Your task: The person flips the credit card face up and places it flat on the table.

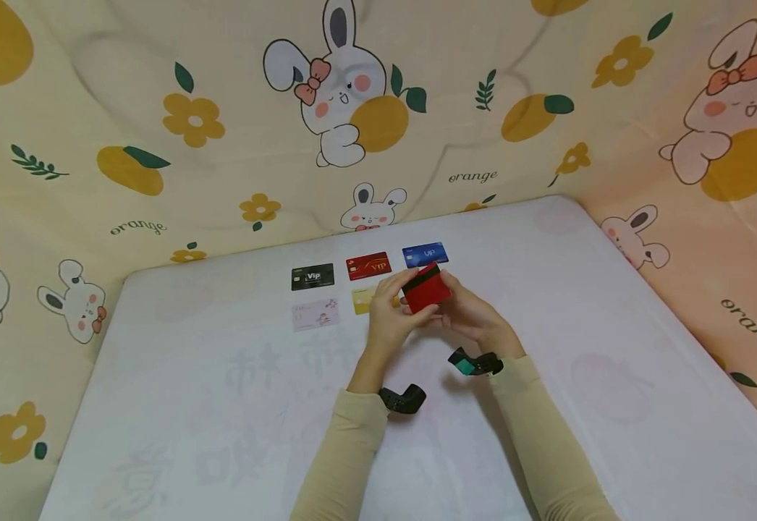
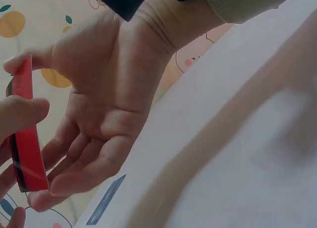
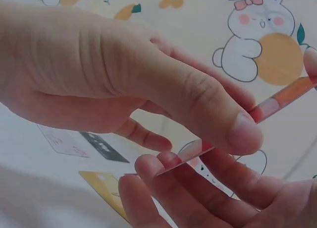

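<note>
Both hands hold a red card (image 1: 429,291) with a black stripe, raised over the table with the striped face toward the head camera. My left hand (image 1: 391,311) pinches its left side; in the right wrist view the left thumb (image 3: 245,134) presses on the card. My right hand (image 1: 476,315) grips the other side, and in the left wrist view its thumb and fingertips touch opposite ends of the card (image 2: 30,148). Just behind the hands, a yellow card (image 1: 362,299) lies partly hidden by the left hand.
Other cards lie on the white table (image 1: 222,434): black (image 1: 312,277), red VIP (image 1: 368,266), blue (image 1: 425,254) and pale pink (image 1: 315,315). A printed cloth (image 1: 222,181) stands behind the table. Each wrist wears a dark strap device (image 1: 404,399).
</note>
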Motion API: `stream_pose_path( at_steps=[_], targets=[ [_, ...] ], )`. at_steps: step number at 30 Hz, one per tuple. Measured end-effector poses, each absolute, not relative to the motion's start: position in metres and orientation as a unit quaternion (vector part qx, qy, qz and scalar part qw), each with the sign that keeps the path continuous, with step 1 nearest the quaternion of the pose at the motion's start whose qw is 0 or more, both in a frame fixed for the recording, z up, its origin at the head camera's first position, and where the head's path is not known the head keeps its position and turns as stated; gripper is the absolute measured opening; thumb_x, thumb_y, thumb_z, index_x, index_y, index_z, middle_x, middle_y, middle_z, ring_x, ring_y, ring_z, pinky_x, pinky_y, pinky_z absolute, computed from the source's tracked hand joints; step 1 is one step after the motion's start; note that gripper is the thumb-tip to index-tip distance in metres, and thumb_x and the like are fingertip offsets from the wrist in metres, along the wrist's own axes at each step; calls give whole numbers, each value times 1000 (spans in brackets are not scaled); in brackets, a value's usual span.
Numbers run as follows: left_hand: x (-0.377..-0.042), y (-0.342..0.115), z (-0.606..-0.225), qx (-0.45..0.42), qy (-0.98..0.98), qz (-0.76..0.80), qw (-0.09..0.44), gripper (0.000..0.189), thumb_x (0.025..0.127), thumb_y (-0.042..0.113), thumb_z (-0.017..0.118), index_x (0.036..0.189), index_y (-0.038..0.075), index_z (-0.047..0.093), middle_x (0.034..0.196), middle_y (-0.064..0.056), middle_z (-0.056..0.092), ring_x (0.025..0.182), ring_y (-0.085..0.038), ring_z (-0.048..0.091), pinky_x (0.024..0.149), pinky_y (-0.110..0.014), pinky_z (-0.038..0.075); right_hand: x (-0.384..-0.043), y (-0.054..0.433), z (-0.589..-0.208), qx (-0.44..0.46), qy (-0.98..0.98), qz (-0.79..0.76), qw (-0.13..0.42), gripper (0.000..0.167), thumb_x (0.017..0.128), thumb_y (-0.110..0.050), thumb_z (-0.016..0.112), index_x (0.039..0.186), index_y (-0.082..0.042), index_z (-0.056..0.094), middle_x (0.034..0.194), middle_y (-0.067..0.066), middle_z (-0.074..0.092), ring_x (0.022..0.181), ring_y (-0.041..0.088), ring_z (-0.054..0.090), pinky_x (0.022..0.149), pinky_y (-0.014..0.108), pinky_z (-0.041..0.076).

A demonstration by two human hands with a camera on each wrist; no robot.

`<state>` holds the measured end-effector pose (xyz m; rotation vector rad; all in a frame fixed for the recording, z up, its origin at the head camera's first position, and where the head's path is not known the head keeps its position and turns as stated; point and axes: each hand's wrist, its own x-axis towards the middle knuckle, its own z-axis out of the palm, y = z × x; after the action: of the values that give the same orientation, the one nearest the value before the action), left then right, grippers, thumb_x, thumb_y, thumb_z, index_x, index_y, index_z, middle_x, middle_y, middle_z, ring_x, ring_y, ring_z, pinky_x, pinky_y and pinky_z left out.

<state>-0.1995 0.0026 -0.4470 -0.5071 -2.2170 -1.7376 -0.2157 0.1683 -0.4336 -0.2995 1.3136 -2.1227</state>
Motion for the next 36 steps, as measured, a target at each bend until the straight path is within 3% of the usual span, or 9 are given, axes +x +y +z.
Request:
stream_pose_path(
  at_steps=[6, 14, 18, 25, 31, 36],
  targets=[
    [-199, 2, -443, -159, -756, -622, 128, 58, 76, 15, 81, 130, 11, 60, 134, -8, 62, 129, -24, 53, 111, -45, 42, -216, 167, -432, -67, 498, -804, 318, 66, 95, -64, 30, 138, -14, 35, 115, 4, 68, 98, 17, 71, 86, 32, 59],
    [-201, -1, -441, -158, -722, -662, 125, 61, 77, 10, 79, 134, 10, 56, 135, -9, 61, 129, -23, 55, 115, -41, 38, -216, 168, -433, -23, 484, -811, 328, 28, 103, -26, 44, 114, -10, 62, 97, 3, 74, 88, 16, 72, 81, 33, 60],
    [-200, 0, -440, -149, -718, -669, 122, 60, 79, 6, 77, 134, 9, 56, 135, -10, 61, 128, -24, 55, 112, -42, 41, -216, 168, -434, -7, 486, -808, 333, 31, 103, -21, 41, 99, -10, 70, 90, 2, 73, 82, 14, 72, 77, 31, 60],
    [-189, 7, -421, -153, -708, -681, 110, 57, 78, -3, 74, 132, -4, 54, 134, -22, 59, 127, -34, 55, 107, -46, 46, -216, 169, -435, 7, 454, -820, 348, 40, 105, -14, 27, 91, -5, 64, 76, -1, 69, 69, 9, 65, 70, 24, 55],
    [-184, 7, -408, -147, -707, -685, 100, 55, 80, -3, 72, 131, -5, 53, 136, -22, 57, 128, -34, 54, 106, -45, 47, -217, 167, -437, 37, 379, -853, 356, 37, 105, -12, 26, 93, -3, 60, 73, 0, 64, 66, 8, 56, 66, 21, 46],
    [-185, 4, -407, -147, -713, -678, 103, 55, 80, -1, 73, 131, -6, 53, 135, -23, 58, 128, -35, 54, 105, -47, 47, -219, 164, -440, 72, 303, -879, 362, 32, 104, -10, 30, 95, -2, 60, 75, 2, 65, 66, 9, 57, 66, 21, 45]
  ],
)
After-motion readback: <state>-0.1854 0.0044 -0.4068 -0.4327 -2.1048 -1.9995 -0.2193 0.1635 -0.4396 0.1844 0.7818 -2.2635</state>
